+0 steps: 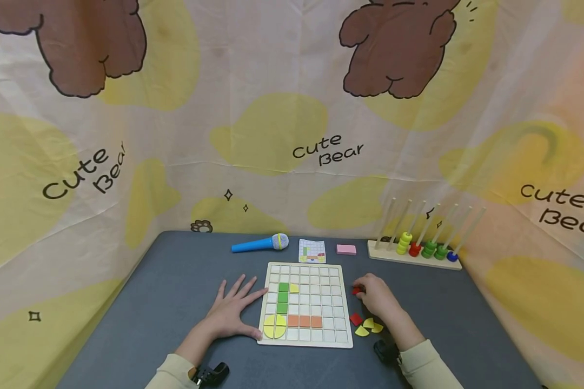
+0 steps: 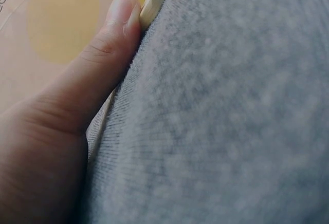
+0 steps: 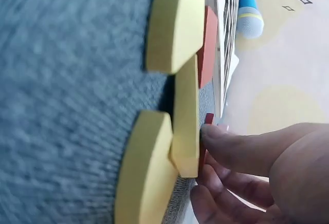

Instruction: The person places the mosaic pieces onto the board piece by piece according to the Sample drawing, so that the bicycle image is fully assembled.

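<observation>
A pale wooden grid board point(image 1: 311, 300) lies mid-table, holding green squares point(image 1: 283, 297), a yellow square point(image 1: 294, 288), orange squares point(image 1: 305, 321) and a yellow circle of quarter pieces point(image 1: 274, 326) at its lower left. My left hand point(image 1: 229, 313) rests with spread fingers at the board's left edge, its thumb point(image 2: 110, 41) touching the lower corner. Right of the board, my right hand point(image 1: 377, 294) pinches a red square piece point(image 1: 356, 290) between thumb and fingers. Below it lie another red square point(image 1: 356, 319) and several yellow quarter pieces point(image 1: 362, 330).
Behind the board are a blue toy microphone point(image 1: 260, 243), a printed pattern card point(image 1: 312, 251) and a pink block point(image 1: 346, 249). A peg counting rack point(image 1: 413, 256) with coloured beads stands at the back right. A patterned cloth point(image 1: 272, 140) hangs behind the table.
</observation>
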Action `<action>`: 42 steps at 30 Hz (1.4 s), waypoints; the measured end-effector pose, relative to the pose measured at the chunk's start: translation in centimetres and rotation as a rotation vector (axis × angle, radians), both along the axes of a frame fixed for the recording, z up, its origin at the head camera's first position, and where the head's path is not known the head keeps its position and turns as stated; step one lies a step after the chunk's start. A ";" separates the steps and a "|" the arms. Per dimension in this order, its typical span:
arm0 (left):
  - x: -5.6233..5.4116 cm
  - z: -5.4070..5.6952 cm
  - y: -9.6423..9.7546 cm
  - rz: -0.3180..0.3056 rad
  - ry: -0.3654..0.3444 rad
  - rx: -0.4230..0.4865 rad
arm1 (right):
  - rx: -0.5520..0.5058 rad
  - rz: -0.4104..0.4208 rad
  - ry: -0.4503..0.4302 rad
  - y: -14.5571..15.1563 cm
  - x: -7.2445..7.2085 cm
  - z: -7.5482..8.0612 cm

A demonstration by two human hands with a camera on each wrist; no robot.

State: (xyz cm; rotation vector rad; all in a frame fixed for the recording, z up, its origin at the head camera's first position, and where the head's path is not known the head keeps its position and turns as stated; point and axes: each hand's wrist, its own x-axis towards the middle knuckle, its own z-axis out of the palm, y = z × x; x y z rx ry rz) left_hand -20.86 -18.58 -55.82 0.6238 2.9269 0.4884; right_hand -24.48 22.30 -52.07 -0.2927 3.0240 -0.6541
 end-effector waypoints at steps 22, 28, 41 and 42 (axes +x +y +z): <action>-0.1 -0.2 0.0 -0.001 0.005 -0.004 | -0.050 -0.068 -0.107 0.1 0.6 1.1; -0.1 -0.2 0.0 0.000 0.004 -0.003 | -0.188 -0.075 -0.114 -0.8 1.2 2.0; 0.1 0.1 -0.1 -0.005 0.007 0.010 | -0.392 -0.035 -0.139 -3.3 2.1 2.4; 0.1 0.1 -0.1 -0.005 0.008 0.012 | -0.399 -0.033 -0.142 -3.5 2.2 2.3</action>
